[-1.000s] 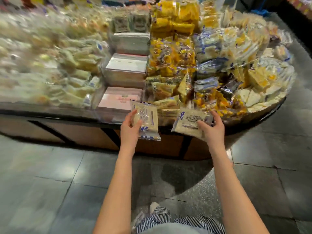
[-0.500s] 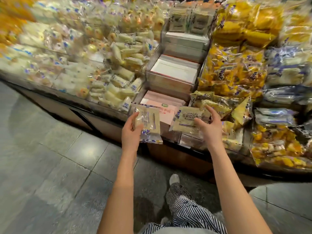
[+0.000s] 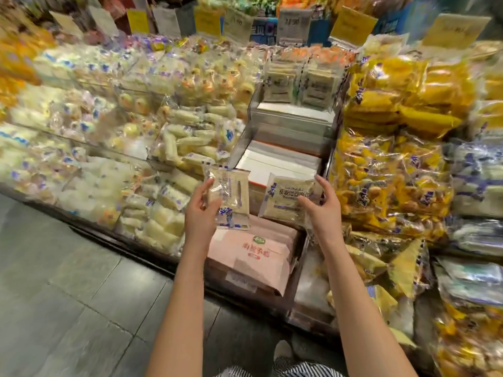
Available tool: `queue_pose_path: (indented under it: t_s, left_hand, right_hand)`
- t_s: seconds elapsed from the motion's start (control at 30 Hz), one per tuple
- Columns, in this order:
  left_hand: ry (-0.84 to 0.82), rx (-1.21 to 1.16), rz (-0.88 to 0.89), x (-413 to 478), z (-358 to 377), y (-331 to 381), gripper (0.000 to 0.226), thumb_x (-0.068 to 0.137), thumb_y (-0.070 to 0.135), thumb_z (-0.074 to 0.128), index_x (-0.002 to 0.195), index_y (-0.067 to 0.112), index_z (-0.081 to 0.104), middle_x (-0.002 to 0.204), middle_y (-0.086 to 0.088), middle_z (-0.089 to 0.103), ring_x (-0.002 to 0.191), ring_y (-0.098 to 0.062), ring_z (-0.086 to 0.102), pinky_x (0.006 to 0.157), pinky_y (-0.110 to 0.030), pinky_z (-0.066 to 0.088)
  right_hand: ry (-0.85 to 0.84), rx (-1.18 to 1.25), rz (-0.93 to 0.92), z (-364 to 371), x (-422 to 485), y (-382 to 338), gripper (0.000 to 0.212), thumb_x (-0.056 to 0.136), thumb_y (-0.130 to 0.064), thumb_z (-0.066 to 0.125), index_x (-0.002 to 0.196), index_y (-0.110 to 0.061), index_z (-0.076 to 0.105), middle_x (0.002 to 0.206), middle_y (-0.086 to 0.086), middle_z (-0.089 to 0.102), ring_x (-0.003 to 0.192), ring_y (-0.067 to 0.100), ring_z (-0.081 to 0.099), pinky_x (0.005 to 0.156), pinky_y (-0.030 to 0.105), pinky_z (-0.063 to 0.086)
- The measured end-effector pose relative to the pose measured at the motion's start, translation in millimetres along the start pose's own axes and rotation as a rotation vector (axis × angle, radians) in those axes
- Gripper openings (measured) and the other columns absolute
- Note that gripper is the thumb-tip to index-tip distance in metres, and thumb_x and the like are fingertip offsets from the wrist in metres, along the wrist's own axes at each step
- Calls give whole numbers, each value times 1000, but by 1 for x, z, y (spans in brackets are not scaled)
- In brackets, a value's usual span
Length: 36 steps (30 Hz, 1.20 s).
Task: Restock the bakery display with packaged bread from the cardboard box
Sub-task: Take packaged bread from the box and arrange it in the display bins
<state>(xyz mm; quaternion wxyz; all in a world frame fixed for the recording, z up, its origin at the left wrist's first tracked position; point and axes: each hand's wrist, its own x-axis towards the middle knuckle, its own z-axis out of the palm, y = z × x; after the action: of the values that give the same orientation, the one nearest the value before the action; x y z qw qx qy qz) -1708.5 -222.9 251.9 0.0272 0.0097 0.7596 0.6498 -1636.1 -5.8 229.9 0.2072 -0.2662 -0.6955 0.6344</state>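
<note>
**Q:** Hands?

**A:** The left hand (image 3: 202, 213) grips the left pack (image 3: 231, 197) by its left edge, thumb on the face, fingers hidden behind. The right hand (image 3: 321, 210) pinches the right pack (image 3: 288, 200) at its right edge, thumb on the lower corner, fingers nearly straight up the side.

**Q:** Orientation?

**A:** The left pack stands near upright, long axis pointing away, blue-printed end nearest the person. The right pack faces the camera, its print running across. The two sit side by side, apart, above the pink box (image 3: 253, 257).

**Q:** Anything obscured?

**A:** The cards (image 3: 353, 25) are unreadable, and the rolls (image 3: 185, 142) on the left are blurred.

**Q:** Surroundings?

**A:** White steps (image 3: 280, 164) rise behind the packs, with like packs (image 3: 299, 85) on top. Yellow bags (image 3: 386, 180) crowd the right.
</note>
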Motion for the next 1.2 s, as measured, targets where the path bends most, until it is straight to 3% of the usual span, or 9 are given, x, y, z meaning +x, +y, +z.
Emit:
queue_pose_path:
  t_s: [0.1,0.37,0.53,0.67,0.77,0.9,1.0,1.07,1.2]
  left_hand:
    - [-12,5,7,28,14,10,43,96,5,57,127,34,56,138,9,50,130,-7,41,111,-39,41]
    - [-161,22,40,119,58,27,46,96,2,56,136,24,56,126,21,51,125,0,42,104,-22,38]
    - [-368,68,107,199,80,35,46,95,0,56,133,26,58,127,18,55,124,-3,49,105,-29,46]
    - [-506,161,208,269,100,62,48,94,2,58,135,28,57,137,7,55,91,-3,56,71,-14,54]
    - [-619,204,252,316,120,82,49,92,1,59,130,33,58,131,3,58,92,-7,59,69,-14,55]
    - [-760,295,304,369,150,98,55,90,-4,57,122,40,59,132,7,57,109,-11,60,88,-29,57]
    - [-873,440,357,401,174,104,66,88,-12,49,126,41,59,138,12,54,122,-10,52,85,-18,54]
    - [-895,580,420,418,192,107,74,87,-12,47,129,48,56,145,11,50,122,-16,54,86,-31,57]
    - [-918,877,612,438,223,105,91,86,-14,46,137,61,37,152,8,42,102,-27,64,68,-40,59]
  right_hand:
    - [29,-1,-16,4,27,-7,58,87,-1,69,139,-15,50,119,-7,50,101,15,51,70,5,43]
    - [136,-4,-66,14,104,-15,58,90,-8,68,141,-22,47,138,-13,43,121,-2,37,73,-9,32]
    - [243,-34,-89,24,146,-21,59,91,-13,67,142,-30,45,143,-15,42,130,4,40,96,11,39]
    - [339,-85,-137,29,193,-35,59,90,-17,68,140,-36,46,146,-11,45,129,17,50,105,42,47]
    - [408,-128,-193,34,228,-50,58,89,-11,68,141,-29,47,132,-23,50,116,13,56,100,31,49]
    - [460,-214,-238,38,278,-59,57,89,-7,67,142,-18,48,117,-24,49,96,-4,50,89,13,44]
    - [462,-261,-215,40,313,-59,57,90,-7,65,142,-23,47,120,-15,56,104,12,58,95,28,51]
    - [446,-282,-194,40,331,-55,59,90,-2,62,142,-25,46,136,-3,55,118,19,56,100,39,49]
    - [423,-305,-183,38,356,-45,66,89,8,56,145,-25,43,144,-5,47,125,12,50,104,32,47]
